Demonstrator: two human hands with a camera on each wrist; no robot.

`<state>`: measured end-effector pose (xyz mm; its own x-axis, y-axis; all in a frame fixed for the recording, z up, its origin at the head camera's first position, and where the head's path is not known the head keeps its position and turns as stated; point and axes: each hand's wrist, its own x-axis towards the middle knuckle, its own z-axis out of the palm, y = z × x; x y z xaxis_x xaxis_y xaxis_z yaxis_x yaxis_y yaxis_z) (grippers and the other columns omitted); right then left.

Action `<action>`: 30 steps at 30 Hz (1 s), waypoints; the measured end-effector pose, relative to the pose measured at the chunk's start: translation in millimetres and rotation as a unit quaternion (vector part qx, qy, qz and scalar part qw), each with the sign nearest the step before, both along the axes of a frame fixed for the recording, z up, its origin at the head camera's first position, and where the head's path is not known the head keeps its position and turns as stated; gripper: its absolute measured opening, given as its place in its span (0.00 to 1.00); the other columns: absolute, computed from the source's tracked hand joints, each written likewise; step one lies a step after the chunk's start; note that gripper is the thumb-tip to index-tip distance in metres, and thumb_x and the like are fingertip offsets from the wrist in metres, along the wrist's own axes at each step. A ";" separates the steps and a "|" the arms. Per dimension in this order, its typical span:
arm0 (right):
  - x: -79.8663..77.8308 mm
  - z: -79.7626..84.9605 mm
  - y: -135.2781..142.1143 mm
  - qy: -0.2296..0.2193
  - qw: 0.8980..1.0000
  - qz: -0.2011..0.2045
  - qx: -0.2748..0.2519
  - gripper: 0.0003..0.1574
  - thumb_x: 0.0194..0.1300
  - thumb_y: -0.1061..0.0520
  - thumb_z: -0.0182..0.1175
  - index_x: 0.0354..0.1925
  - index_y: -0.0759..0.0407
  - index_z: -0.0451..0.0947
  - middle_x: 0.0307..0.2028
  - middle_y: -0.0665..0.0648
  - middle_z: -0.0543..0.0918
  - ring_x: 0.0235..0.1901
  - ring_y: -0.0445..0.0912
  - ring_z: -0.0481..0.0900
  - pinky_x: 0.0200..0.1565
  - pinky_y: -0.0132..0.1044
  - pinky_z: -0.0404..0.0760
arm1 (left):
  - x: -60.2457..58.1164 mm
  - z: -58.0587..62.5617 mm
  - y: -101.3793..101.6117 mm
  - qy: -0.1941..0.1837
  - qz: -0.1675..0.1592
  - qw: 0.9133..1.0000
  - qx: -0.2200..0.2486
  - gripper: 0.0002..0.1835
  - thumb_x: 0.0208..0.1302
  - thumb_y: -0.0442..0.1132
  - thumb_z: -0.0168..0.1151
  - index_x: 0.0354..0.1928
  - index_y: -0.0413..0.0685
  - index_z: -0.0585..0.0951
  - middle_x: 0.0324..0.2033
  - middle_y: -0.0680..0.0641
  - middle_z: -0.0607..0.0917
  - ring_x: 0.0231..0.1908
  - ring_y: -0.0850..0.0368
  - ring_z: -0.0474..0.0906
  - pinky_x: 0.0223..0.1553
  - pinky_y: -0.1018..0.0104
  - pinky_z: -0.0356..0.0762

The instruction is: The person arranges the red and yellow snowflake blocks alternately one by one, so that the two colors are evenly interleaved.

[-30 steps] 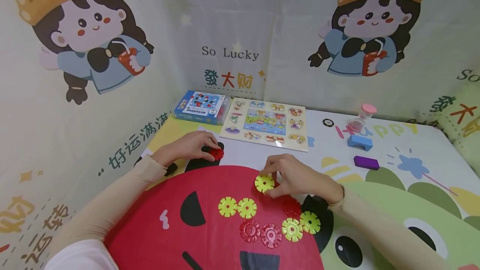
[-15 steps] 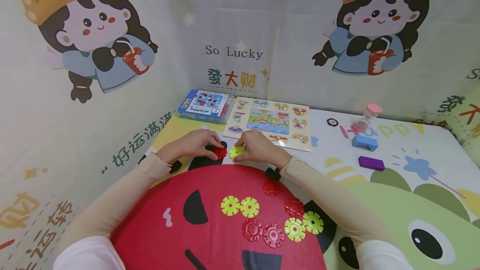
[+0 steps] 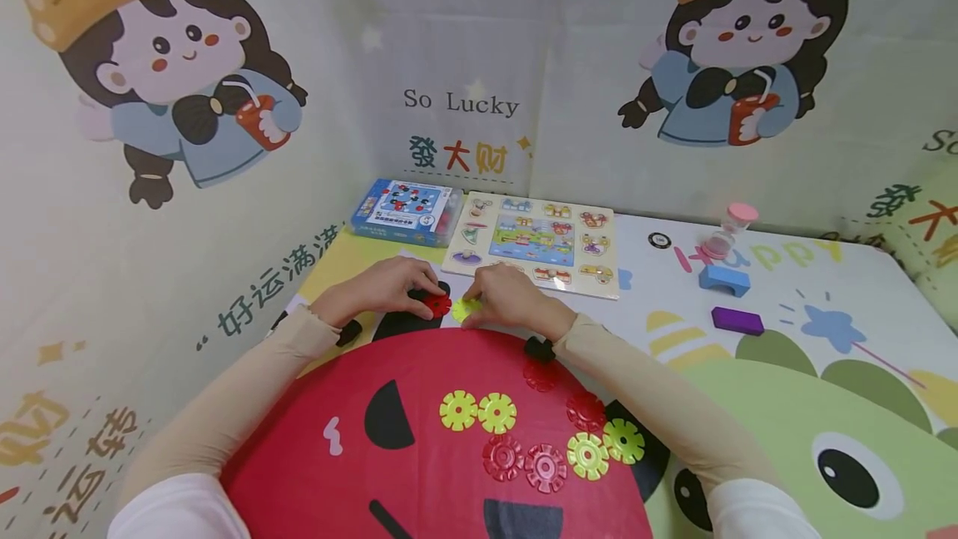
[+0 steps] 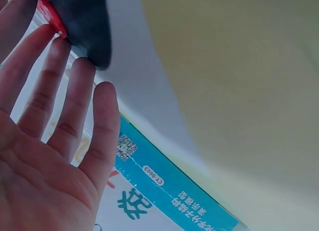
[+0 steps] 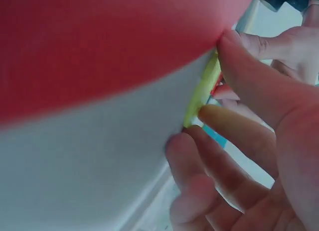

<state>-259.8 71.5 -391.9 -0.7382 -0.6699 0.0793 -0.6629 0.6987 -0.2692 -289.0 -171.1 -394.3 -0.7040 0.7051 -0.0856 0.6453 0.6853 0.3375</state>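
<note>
Beyond the printed red ladybird, my left hand pinches a red slotted plastic disc by its edge. Its fingers reach fairly straight to the disc in the left wrist view, where only a red sliver shows. Just to the right, my right hand holds a yellow slotted disc between thumb and fingers. The right wrist view shows that yellow disc edge-on. A narrow gap separates the two discs in the head view. Nearer me lie a joined-looking yellow pair and several other red and yellow discs.
A blue-labelled plastic box and a wooden picture puzzle board lie behind the hands. At the right are a blue arch block, a purple block, a pink sand timer and a black round chip. Printed cloth hangs behind.
My right hand has carried the yellow disc left and away from me, from over the red print to beside the red disc. My left hand stays nearly still with its disc.
</note>
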 end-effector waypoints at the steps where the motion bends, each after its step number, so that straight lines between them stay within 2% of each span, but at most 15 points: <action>1: 1.7 2.0 1.5 -0.003 1.000 0.000 0.001 0.30 0.45 0.38 0.73 0.45 0.51 0.86 0.38 0.50 0.83 0.37 0.41 0.78 0.35 0.34 0.76 | -0.3 0.3 0.5 0.000 0.001 1.000 -0.001 0.23 0.48 0.55 0.72 0.50 0.65 0.84 0.46 0.56 0.81 0.45 0.62 0.74 0.42 0.68 0.77; 6: 21.0 15.8 11.8 -0.027 0.999 0.023 -0.006 0.28 0.50 0.39 0.71 0.47 0.51 0.84 0.41 0.51 0.84 0.38 0.43 0.79 0.38 0.35 0.77 | 0.1 3.2 5.0 0.004 0.000 1.000 -0.012 0.27 0.47 0.59 0.72 0.51 0.65 0.83 0.47 0.57 0.82 0.45 0.63 0.75 0.42 0.67 0.77; 10: 50.3 23.0 15.1 -0.043 0.995 0.092 0.013 0.30 0.52 0.38 0.68 0.51 0.48 0.82 0.42 0.50 0.82 0.38 0.41 0.79 0.40 0.33 0.78 | 2.1 5.1 14.2 0.010 -0.013 1.000 -0.006 0.30 0.46 0.60 0.72 0.54 0.64 0.82 0.50 0.57 0.81 0.50 0.62 0.74 0.46 0.64 0.78; 14: 82.7 18.6 12.4 -0.041 0.983 0.176 0.044 0.35 0.52 0.34 0.66 0.57 0.43 0.77 0.46 0.47 0.80 0.44 0.35 0.75 0.46 0.29 0.77 | 3.4 3.2 28.5 0.002 -0.039 0.999 0.003 0.31 0.47 0.60 0.71 0.57 0.66 0.79 0.54 0.59 0.80 0.55 0.62 0.72 0.50 0.62 0.77; 16: 95.8 15.6 11.9 -0.038 0.977 0.201 0.051 0.37 0.52 0.33 0.65 0.58 0.41 0.76 0.47 0.46 0.78 0.45 0.35 0.74 0.46 0.27 0.77 | 3.5 1.3 35.1 0.000 -0.056 0.998 0.005 0.31 0.48 0.60 0.70 0.58 0.67 0.78 0.54 0.60 0.79 0.56 0.62 0.71 0.51 0.62 0.76; 18: 103.6 12.6 14.1 -0.032 0.976 0.210 0.051 0.36 0.52 0.33 0.65 0.58 0.40 0.76 0.46 0.46 0.78 0.45 0.34 0.73 0.44 0.26 0.76 | 3.8 0.1 39.8 0.000 -0.066 0.998 0.008 0.30 0.49 0.59 0.70 0.57 0.68 0.79 0.54 0.61 0.79 0.56 0.64 0.71 0.51 0.63 0.76; 21: 106.3 8.9 25.1 -0.022 0.981 0.188 0.045 0.33 0.53 0.35 0.65 0.57 0.40 0.77 0.45 0.46 0.77 0.44 0.34 0.72 0.43 0.26 0.76 | 4.6 -0.9 44.3 0.009 -0.079 0.997 0.009 0.27 0.50 0.57 0.70 0.55 0.68 0.80 0.53 0.61 0.80 0.53 0.65 0.72 0.49 0.65 0.76; 25: 101.6 4.9 52.2 -0.013 0.992 0.116 0.044 0.31 0.54 0.38 0.66 0.56 0.43 0.78 0.46 0.47 0.77 0.45 0.36 0.71 0.45 0.31 0.77 | 6.2 -0.6 46.2 0.018 -0.087 0.996 0.003 0.26 0.51 0.56 0.70 0.54 0.66 0.81 0.52 0.60 0.79 0.50 0.66 0.71 0.44 0.68 0.76; 27: 100.1 3.5 67.2 -0.019 0.995 0.078 0.050 0.31 0.54 0.39 0.67 0.56 0.44 0.78 0.47 0.47 0.77 0.46 0.37 0.71 0.45 0.32 0.78 | 6.6 -0.4 46.3 0.020 -0.092 0.996 0.000 0.25 0.52 0.56 0.69 0.54 0.66 0.81 0.52 0.59 0.79 0.49 0.66 0.71 0.43 0.69 0.75; 30: 99.7 2.0 85.2 -0.048 0.997 0.043 0.045 0.32 0.52 0.41 0.68 0.56 0.45 0.78 0.49 0.47 0.76 0.48 0.37 0.70 0.45 0.33 0.79 | 6.5 0.0 45.6 0.017 -0.095 0.995 0.002 0.25 0.52 0.55 0.69 0.54 0.65 0.81 0.52 0.59 0.79 0.50 0.66 0.71 0.43 0.69 0.76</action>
<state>-160.0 156.7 -389.9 -0.6793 -0.7319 -0.0526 -0.6955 0.6650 -0.2721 -282.6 -125.6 -394.3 -0.5603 0.8260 -0.0613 0.7741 0.5485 0.3160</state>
